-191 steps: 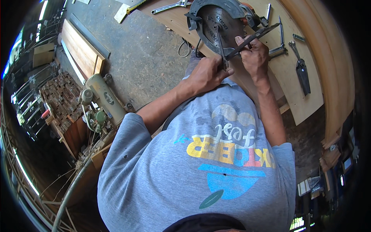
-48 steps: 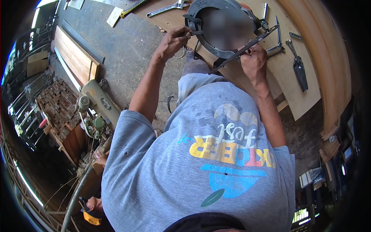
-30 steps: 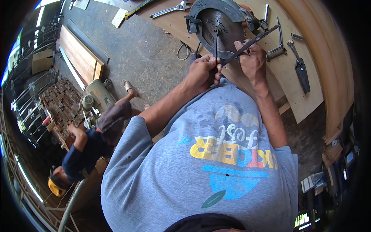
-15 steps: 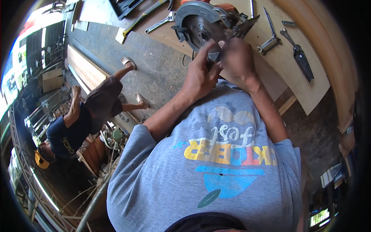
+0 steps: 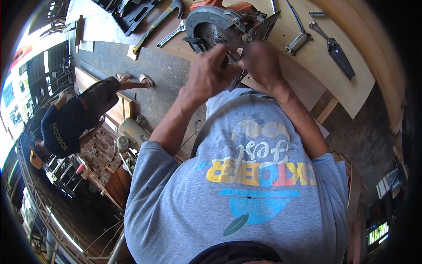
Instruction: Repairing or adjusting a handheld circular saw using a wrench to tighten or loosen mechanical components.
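Note:
A circular saw [image 5: 215, 33] with a grey blade guard, round blade and orange body lies on the workbench in front of me. My left hand [image 5: 209, 72] is beside the blade's near side, its fingers bent and closed around a spot by the saw's dark lower parts. Against it, near the saw's base plate [image 5: 265, 27], my right hand [image 5: 262, 66] is curled and blurred, fingertips meeting the left hand's. Whatever small part lies between the fingers is hidden.
On the bench lie a hammer [image 5: 157, 29], a wrench [image 5: 171, 34], a black tool case [image 5: 132, 20], another wrench [image 5: 300, 42] and a dark-bladed tool [image 5: 340, 59]. A co-worker [image 5: 66, 123] in a dark shirt bends at the left, near a machine with a motor [image 5: 122, 143].
My left hand has shifted left and turned, its fingers now nearer the blade. The view has moved, so the bench tools sit higher. The co-worker has stepped and bent differently.

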The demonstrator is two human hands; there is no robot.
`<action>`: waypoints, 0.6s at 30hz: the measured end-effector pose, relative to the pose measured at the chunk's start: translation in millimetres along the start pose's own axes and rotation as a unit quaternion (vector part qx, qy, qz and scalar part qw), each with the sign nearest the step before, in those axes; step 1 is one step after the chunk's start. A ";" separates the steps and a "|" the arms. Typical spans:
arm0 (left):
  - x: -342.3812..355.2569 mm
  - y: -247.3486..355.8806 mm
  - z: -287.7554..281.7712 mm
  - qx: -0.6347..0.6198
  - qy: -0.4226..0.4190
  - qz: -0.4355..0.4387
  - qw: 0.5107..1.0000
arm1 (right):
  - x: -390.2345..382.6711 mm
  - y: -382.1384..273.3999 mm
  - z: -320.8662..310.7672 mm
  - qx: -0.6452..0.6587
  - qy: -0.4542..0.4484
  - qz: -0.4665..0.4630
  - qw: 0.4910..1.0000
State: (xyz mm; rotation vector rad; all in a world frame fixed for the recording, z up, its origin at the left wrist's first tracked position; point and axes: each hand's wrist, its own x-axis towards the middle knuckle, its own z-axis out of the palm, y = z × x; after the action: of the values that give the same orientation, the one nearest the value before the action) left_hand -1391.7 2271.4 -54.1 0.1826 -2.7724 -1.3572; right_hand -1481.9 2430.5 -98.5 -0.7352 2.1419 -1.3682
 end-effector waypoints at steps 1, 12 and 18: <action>10.3 5.3 -6.7 -0.031 0.016 -0.010 0.999 | -1.0 -0.5 0.9 -0.001 0.000 0.001 1.000; 68.0 -84.5 -38.8 -0.203 0.259 -0.148 0.933 | 1.7 8.0 18.3 -0.024 0.090 -0.070 0.993; 27.0 -106.6 -34.6 -0.291 0.357 -0.179 0.869 | -3.4 -1.1 17.5 -0.051 0.077 -0.053 0.994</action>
State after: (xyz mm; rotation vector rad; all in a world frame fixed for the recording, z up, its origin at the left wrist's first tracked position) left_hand -1406.2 2176.1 -117.2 0.9673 -1.6946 -1.6776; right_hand -1467.8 2420.9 -103.7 -0.8159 2.3366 -1.4199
